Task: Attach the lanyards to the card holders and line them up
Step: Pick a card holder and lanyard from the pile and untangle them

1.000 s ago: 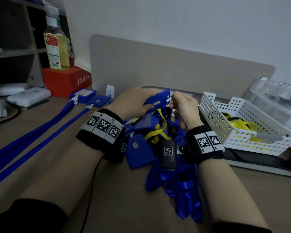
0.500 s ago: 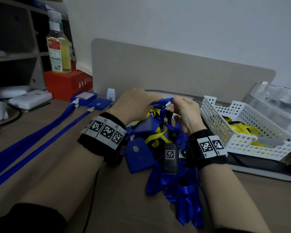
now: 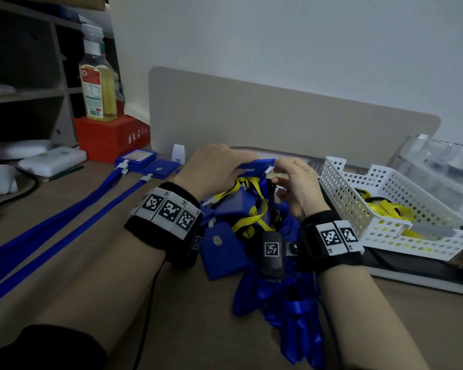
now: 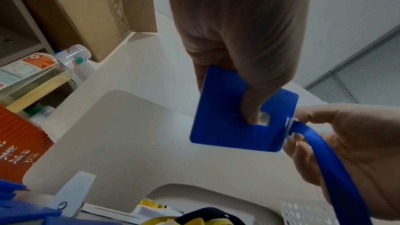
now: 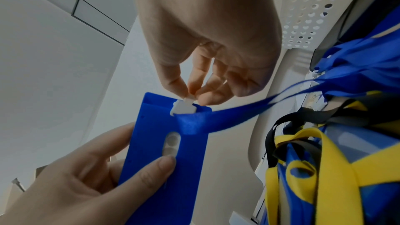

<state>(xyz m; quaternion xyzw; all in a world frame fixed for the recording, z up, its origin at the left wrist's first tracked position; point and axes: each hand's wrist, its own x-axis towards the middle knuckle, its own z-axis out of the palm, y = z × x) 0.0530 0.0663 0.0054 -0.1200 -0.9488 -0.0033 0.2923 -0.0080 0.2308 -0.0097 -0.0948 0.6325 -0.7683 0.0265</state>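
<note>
Card holder: the blue card holder [image 5: 166,145] is held up off the worktop [image 3: 198,329], above the heap, so that its slotted end faces the other hand.
Left hand: the left hand [image 3: 214,169] grips the holder by its body, thumb flat on one face and fingers [image 5: 95,145] behind, leaving the clip end clear.
Right hand: the right hand [image 3: 297,188] pinches the white clip [image 5: 184,107] narrowly between thumb and fingertips, right at the holder's top edge; I judge it is seating or checking the clip there.
Lanyard: the blue lanyard [image 5: 238,114] runs from the clip back down into the heap, slack, so it does not pull on the join.
Heap: loose blue and yellow straps and more blue holders [image 3: 222,252] lie under both wrists, within reach.
Finished row: two blue lanyards [image 3: 64,217] lie stretched side by side at the left, their holders at the far end, which looks like the line-up this one should join.
Basket: a white basket [image 3: 342,188] at the right holds yellow straps.
</note>
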